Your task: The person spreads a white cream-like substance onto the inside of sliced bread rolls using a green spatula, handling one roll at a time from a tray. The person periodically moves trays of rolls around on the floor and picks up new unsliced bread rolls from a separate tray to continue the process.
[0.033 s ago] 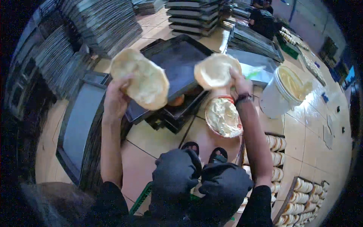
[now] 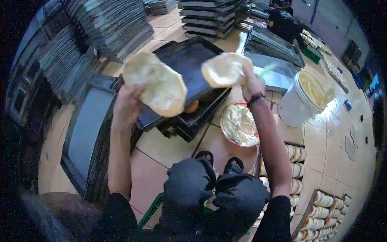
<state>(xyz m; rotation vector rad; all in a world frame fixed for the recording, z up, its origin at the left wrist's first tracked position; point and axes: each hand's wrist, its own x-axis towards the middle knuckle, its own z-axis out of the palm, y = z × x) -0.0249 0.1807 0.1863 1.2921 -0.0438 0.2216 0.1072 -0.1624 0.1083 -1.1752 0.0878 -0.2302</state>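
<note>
In my left hand [image 2: 130, 97] is a large flat piece of bread [image 2: 157, 86], its pale cut face turned up; the fingers grip its left edge. My right hand [image 2: 254, 84] holds a smaller piece of bread [image 2: 225, 69] by its right edge, with white cream smeared on the face. A blurred green thing [image 2: 266, 70] sticks out beside that hand; its kind is hard to make out. Just below the right wrist stands a red-rimmed bowl of white cream [image 2: 240, 125]. Under both breads lies a dark baking tray [image 2: 189, 60] on top of other trays.
A white bucket [image 2: 296, 101] with yellowish contents stands to the right. Trays of filled rolls [image 2: 322, 215] lie on the tiled floor at lower right. Tall stacks of trays [image 2: 115, 26] rise at the back, and more trays [image 2: 88, 137] lean at left. A person [image 2: 281, 22] is far off.
My right hand has shifted a little up and left with its bread. The left hand and its bread have moved slightly right.
</note>
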